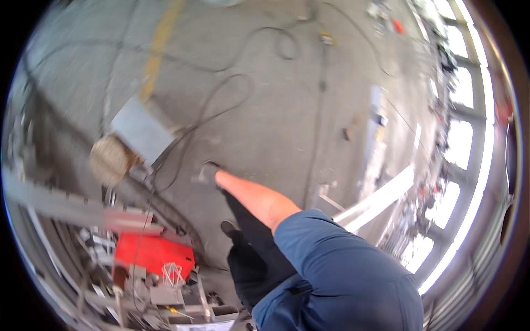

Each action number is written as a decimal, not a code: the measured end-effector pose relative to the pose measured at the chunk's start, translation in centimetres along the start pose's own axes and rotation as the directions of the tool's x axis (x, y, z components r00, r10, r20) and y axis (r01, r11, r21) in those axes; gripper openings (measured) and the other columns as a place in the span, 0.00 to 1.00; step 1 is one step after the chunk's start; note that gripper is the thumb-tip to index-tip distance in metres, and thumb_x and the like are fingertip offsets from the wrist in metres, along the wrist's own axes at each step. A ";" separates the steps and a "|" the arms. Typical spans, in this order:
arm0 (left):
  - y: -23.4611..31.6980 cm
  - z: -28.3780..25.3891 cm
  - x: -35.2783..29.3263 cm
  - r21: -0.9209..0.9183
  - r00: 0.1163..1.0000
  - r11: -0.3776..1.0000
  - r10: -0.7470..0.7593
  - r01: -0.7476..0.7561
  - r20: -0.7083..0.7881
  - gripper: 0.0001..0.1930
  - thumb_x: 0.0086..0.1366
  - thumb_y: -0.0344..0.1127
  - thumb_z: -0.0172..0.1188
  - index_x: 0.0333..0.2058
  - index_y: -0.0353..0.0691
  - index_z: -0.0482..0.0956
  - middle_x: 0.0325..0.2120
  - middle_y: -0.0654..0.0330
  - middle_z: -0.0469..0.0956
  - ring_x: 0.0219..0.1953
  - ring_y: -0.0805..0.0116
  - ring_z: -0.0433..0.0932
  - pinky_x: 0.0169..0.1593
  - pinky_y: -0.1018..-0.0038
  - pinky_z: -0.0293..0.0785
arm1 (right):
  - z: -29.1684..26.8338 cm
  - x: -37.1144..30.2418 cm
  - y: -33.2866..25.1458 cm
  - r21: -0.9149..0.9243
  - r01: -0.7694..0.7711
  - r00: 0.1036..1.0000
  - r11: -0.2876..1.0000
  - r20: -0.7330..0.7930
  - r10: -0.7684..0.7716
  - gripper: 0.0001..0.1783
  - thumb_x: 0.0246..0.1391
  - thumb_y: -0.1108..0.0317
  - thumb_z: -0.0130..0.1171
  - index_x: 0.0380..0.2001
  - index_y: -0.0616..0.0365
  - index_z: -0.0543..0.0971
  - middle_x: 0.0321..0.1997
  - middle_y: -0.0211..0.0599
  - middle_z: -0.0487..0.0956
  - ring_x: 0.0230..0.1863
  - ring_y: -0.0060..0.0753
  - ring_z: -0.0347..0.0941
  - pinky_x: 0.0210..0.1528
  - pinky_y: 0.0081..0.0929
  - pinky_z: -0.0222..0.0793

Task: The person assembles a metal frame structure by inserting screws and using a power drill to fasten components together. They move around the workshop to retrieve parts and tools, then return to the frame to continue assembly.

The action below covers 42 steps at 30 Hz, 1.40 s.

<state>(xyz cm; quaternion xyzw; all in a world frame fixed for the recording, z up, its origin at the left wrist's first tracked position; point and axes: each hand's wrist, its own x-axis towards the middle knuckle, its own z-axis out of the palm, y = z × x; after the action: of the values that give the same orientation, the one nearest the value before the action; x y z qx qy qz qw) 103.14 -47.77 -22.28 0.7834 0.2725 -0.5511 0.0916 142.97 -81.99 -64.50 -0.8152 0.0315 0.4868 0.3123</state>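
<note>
My right arm, in a blue short sleeve, stretches across to the left. At its end my right hand [207, 172], seemingly in a grey glove, is low and blurred. It overlaps a dark shape beside my black trouser leg. Its fingers are too smeared to read, and I cannot make out anything held. A dark shoe [229, 227] shows below it. My left hand is out of view. Left of the right hand, a grey flat-topped block [142, 130] stands beside a round, tan, wood-like piece [110, 160]. A dark cable [175, 172] loops between the hand and these.
A red panel [149, 254] lies at the lower left among metal pieces and tools. Long pale beams [381, 203] slant at the right. Cables [243, 55] wind across the concrete floor beside a yellow line [160, 47]. A small dark tool [347, 134] lies farther right.
</note>
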 end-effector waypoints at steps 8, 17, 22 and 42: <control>6.2 -10.3 9.8 0.127 0.942 0.933 0.331 -0.335 0.053 0.34 0.52 0.48 0.68 0.54 0.30 0.74 0.53 0.37 0.74 0.55 0.44 0.74 0.56 0.56 0.71 | -7.5 -21.2 8.9 0.214 -0.295 0.948 0.931 -0.061 0.314 0.31 0.56 0.44 0.56 0.51 0.58 0.80 0.54 0.54 0.79 0.56 0.57 0.76 0.57 0.48 0.72; 14.1 -22.7 15.6 0.385 0.790 0.707 0.602 -0.594 0.115 0.32 0.54 0.47 0.67 0.52 0.30 0.76 0.50 0.37 0.76 0.53 0.47 0.77 0.54 0.58 0.72 | 6.0 -44.9 10.3 0.880 -0.090 0.470 0.466 -0.375 0.799 0.26 0.53 0.45 0.56 0.39 0.59 0.81 0.36 0.47 0.84 0.35 0.51 0.81 0.43 0.45 0.74; 21.0 -28.8 17.1 0.537 0.709 0.542 0.687 -0.646 0.159 0.31 0.55 0.47 0.67 0.51 0.30 0.77 0.49 0.37 0.78 0.51 0.48 0.78 0.53 0.59 0.73 | 22.3 -53.0 5.7 0.909 -0.255 0.328 0.331 -0.241 0.913 0.26 0.54 0.45 0.55 0.43 0.55 0.83 0.36 0.47 0.85 0.36 0.50 0.82 0.45 0.44 0.75; 42.7 8.4 -5.5 0.557 0.317 -0.123 0.713 -0.822 0.626 0.31 0.60 0.50 0.61 0.53 0.27 0.77 0.44 0.43 0.83 0.48 0.55 0.81 0.53 0.66 0.75 | 51.7 -70.0 0.4 0.844 0.336 0.242 -0.417 0.351 0.905 0.32 0.55 0.41 0.57 0.47 0.60 0.82 0.39 0.44 0.85 0.43 0.42 0.81 0.48 0.39 0.74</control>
<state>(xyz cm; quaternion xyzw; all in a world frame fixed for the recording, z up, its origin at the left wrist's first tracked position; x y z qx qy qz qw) 117.48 -88.89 -27.13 0.6868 -0.5414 -0.4842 0.0263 66.13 -72.11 -24.90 -0.2362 0.8524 -0.0798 0.4596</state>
